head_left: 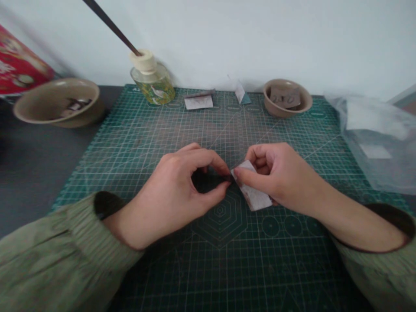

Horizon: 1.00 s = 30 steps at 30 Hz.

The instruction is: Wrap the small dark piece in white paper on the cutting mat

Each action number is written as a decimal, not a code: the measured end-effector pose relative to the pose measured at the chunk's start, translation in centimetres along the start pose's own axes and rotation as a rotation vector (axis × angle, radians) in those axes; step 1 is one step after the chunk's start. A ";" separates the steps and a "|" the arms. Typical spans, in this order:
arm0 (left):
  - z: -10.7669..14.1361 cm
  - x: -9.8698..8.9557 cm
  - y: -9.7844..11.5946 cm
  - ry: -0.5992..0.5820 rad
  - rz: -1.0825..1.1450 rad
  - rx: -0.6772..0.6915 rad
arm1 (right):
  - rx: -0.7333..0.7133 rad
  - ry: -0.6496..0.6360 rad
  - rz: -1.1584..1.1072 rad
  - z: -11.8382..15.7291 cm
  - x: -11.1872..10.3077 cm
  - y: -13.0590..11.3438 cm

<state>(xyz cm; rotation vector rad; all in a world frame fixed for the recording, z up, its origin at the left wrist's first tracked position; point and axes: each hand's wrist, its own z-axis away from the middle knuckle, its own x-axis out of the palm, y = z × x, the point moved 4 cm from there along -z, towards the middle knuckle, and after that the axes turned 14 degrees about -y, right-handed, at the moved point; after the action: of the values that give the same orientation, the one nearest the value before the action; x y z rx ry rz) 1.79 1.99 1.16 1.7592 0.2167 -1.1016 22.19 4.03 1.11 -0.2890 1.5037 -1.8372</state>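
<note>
Over the green cutting mat (221,268), my right hand (276,173) pinches a small whitish rectangular piece (256,197) between thumb and fingers, its lower end angled toward me. My left hand (185,186) is closed in a pinch just left of that piece, thumb and index fingertips around something small and dark at its upper left corner. What this dark bit is cannot be made out. The right fingers hide the back of the whitish piece.
A bowl (58,104) with small dark pieces stands at the left, a bottle (153,82) with a dark stick behind. Folded pieces (199,102) (241,94) lie at the back, near a smaller bowl (287,97). A plastic bag (380,143) is at right.
</note>
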 end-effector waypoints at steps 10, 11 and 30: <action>0.1 0.2 -0.8 0.008 0.104 -0.112 | -0.014 0.038 0.070 -0.3 0.1 0.2; 0.1 0.2 -0.8 0.009 0.106 -0.124 | -0.015 0.044 0.066 -0.3 0.1 0.2; 0.1 0.1 -0.9 -0.007 0.110 -0.163 | -0.061 0.030 0.149 -0.5 0.1 0.0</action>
<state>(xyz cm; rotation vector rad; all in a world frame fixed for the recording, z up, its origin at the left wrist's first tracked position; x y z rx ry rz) 1.27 2.30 0.53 1.6030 0.1976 -0.9834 21.84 4.39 0.90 -0.1742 1.5609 -1.6870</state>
